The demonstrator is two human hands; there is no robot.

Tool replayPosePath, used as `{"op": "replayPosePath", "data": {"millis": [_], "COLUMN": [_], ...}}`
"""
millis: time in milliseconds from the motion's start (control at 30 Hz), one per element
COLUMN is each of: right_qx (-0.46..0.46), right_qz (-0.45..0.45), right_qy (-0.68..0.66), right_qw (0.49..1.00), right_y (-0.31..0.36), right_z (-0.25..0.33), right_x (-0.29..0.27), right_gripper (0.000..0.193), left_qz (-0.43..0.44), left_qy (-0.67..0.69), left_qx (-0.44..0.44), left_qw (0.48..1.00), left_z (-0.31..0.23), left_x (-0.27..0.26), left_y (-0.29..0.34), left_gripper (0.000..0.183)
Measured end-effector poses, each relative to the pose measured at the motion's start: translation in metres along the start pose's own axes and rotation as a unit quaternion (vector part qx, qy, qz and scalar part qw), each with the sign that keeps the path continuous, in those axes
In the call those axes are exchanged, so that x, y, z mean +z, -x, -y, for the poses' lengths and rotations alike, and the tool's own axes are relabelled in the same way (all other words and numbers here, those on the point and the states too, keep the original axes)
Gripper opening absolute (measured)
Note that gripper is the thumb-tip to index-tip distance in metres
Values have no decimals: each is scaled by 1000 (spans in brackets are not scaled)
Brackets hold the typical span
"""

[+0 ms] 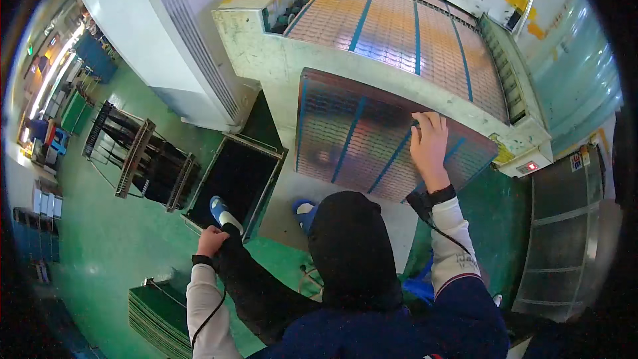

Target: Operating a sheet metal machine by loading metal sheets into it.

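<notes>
My right hand (430,143) is bent over the upper edge of a large, thin, copper-toned panel (352,136) with blue stripes and rows of fine marks. The panel leans at a slant just in front of a machine, its near right part behind my wrist. A small dark spot shows by the fingertips, too small to name. My left hand (211,241) is closed beside my black trouser leg, near the knee; whatever its fingers hold, if anything, is hidden. Both wrists wear black bands with cables.
Ahead, the pale machine's bed (392,20) carries similar striped copper-toned panels. At left stand a black-matted low frame (229,179), a wire rack (136,153) and a white cabinet (173,33). Stacked green boards (156,316) lie lower left. A grey panelled cabinet (558,239) stands right.
</notes>
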State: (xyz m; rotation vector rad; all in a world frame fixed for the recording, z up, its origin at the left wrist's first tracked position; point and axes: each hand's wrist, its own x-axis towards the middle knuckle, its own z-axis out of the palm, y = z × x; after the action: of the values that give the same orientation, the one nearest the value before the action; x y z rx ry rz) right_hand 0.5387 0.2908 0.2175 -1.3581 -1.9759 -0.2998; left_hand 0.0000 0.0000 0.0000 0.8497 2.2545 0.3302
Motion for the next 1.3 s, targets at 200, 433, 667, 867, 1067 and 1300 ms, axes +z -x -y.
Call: {"op": "replayPosePath", "data": {"millis": [200,433,667,867,1067,1300], "right_qx": [-21,5,-3,-12,-8,-5], "right_qz": [32,3,37,11,5,-2], "right_qy": [12,-10,-5,-5,-17,-14], "right_qw": [999,1000,999,1000,1000,1000], "right_y": [0,-2,2,0,-4,-6], "right_z": [-6,0,-9,-4,-1,-2], "right_x": [9,2,8,8,5,3], "right_gripper": [12,21,32,33,28,24], "left_qz": [-6,-11,-4,-4,7,-4], "left_qy": [19,-12,7,0,21,-9], "left_qx": [12,20,7,12,-26,5], "left_qw": [1000,1000,1000,1000,999,1000], "left_z": [5,-3,6,-14,-3,8], "left_x": [7,6,8,0,1,8], "left_y": [-4,-3,-11,6,1,-10], "left_gripper": [37,39,39,36,36,38]}}
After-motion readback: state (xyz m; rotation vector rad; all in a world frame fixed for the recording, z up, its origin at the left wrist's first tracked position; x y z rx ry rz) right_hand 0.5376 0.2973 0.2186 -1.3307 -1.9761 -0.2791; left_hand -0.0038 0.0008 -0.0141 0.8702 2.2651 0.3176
